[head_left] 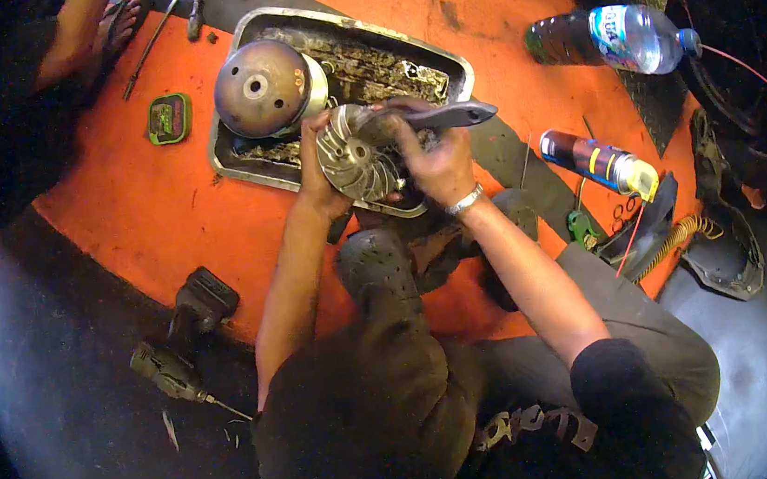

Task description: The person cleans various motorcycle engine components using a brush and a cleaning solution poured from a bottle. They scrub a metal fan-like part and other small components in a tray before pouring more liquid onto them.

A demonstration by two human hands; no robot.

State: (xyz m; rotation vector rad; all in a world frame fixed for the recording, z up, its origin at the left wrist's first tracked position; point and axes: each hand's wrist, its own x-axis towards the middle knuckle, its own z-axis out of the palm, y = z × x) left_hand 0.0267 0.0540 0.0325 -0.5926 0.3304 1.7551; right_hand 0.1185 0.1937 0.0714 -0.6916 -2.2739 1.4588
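Observation:
My left hand (pixel 321 176) grips a round metal pulley face with curved fins (pixel 358 160) by its left edge, holding it over the near side of a tray. My right hand (pixel 439 166) is closed on a dark-handled brush (pixel 459 115); its handle points right and its head lies against the upper part of the finned disc. Motion smears some right-hand fingers. Behind my left hand, a clutch bell (pixel 265 88), domed and brownish with small holes, rests in the tray's left part. The grimy metal tray (pixel 240 28) holds dark, wet-looking residue.
On the right lie a large water bottle (pixel 610 38) and a spray can (pixel 595 161) with a red straw. A cordless drill (pixel 187 330) is at lower left, near a small green container (pixel 169 119). Another person's foot (pixel 120 22) is at upper left.

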